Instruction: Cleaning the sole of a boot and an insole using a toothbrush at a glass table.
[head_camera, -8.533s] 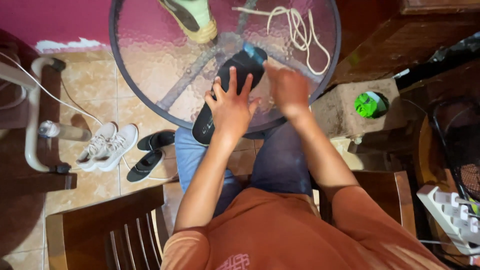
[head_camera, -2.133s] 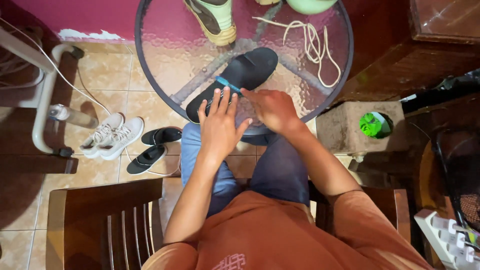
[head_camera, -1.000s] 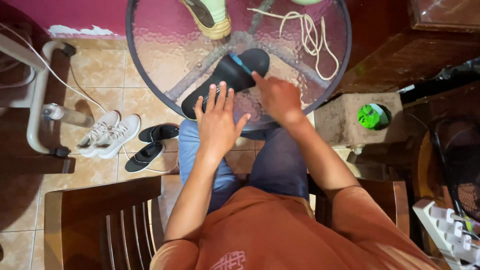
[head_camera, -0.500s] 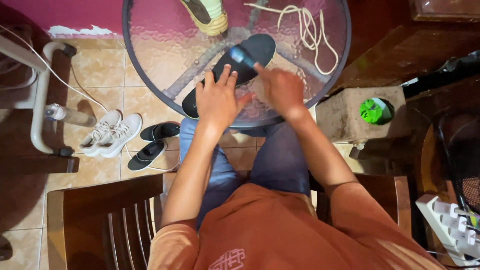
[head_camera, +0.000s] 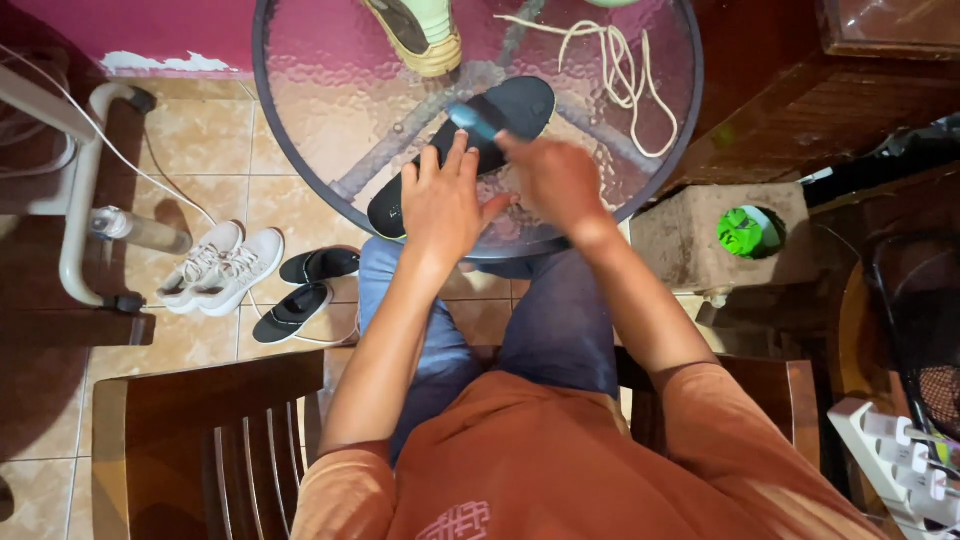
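Round glass-topped table (head_camera: 300, 90) on a dark metal frame, pebbled glass. Magenta wall (head_camera: 130, 30) behind, paint flaking at the base. Beige floor tiles (head_camera: 200, 180), glossy, unevenly lit. Wooden slatted chair (head_camera: 210, 440) at lower left. White metal tube frame (head_camera: 75, 200) at left, white cable trailing beside it. Dark wooden furniture (head_camera: 790, 110) at right. Rough stone block (head_camera: 680, 235) just beside the table edge. White power strip (head_camera: 900, 460) at lower right.

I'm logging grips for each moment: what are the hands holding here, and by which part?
The left hand presses flat on the middle of the black insole on the glass table. The right hand is blurred; a blue thing shows at its fingertips.
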